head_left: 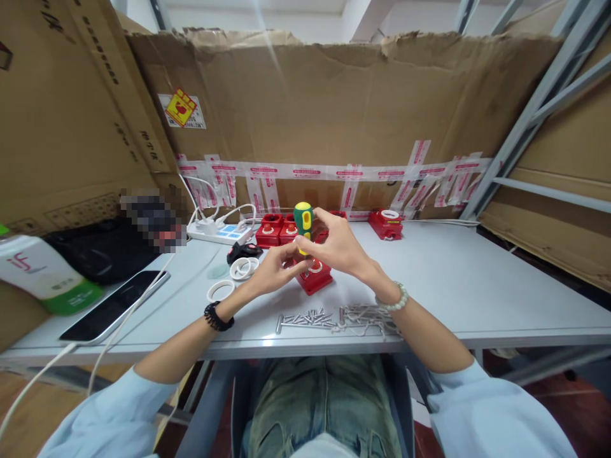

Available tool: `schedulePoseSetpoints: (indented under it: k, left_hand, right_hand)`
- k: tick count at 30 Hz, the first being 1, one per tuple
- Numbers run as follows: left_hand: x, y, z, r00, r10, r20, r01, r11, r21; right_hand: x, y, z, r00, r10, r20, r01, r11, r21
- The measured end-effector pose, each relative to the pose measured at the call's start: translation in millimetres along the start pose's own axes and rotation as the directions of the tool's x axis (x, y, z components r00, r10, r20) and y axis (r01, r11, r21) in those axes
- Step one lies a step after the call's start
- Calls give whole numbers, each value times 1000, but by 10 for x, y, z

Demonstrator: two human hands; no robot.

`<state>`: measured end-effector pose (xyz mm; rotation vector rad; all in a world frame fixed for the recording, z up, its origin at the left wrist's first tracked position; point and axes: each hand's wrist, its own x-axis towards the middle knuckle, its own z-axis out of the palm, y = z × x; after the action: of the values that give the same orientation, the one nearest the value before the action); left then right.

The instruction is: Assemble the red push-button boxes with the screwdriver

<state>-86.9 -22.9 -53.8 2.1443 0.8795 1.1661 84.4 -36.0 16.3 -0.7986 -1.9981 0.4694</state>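
1. Screwdriver [303, 224] stands upright on the red box [314, 276] mid-bench. The right hand [340, 247] has its grip closed around the green-and-yellow handle, and the left hand [273, 270] pinches low by the shaft and box. If the tip isn't seated square, I'd bet it skates off and jabs those left fingers.
2. Box looks steadied by fingertips only, so a hard twist could spin it or tip it on the bench [477, 280].
3. Loose screws [310, 318] sit just in front, close to the near edge. A nudge from a wrist might send some onto the floor.
4. White rings [220, 291] and a phone [113, 305] lie to the left, and an elbow sweep could knock them.
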Motion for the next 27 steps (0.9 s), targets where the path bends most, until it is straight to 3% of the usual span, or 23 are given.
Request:
schedulePoseSetpoints:
  k: [6,11,15,19,23,25,27]
  left_hand:
    - [6,51,-9,999,-4,-36,7,997,79]
    - [-28,157,-137,985,60,164,-105,954,281]
    - [-35,165,-176,957,54,283,-153,928,339]
    - [-15,121,-169,974,56,219,-126,939,321]
    - [-29,185,-172,992,11,127,-44,965,260]
    - [-56,272,-144,980,-1,197,-49,968,246]
    - [-90,364,-83,941,-6,340,-86,963,254]
  right_hand:
    - [13,-14,-17,997,-35,-62,33,999,-36]
    - [23,0,-25,995,-45,-86,43,999,-19]
    - [24,14,-25,992,-57,-110,55,998,-21]
    - [30,-19,-81,988,-35,-149,44,997,56]
    - [53,-64,-208,951,-30,-306,72,989,127]
    - [64,-61,-267,925,-21,-381,79,987,138]
    - [66,-36,-303,912,-12,-411,69,990,126]
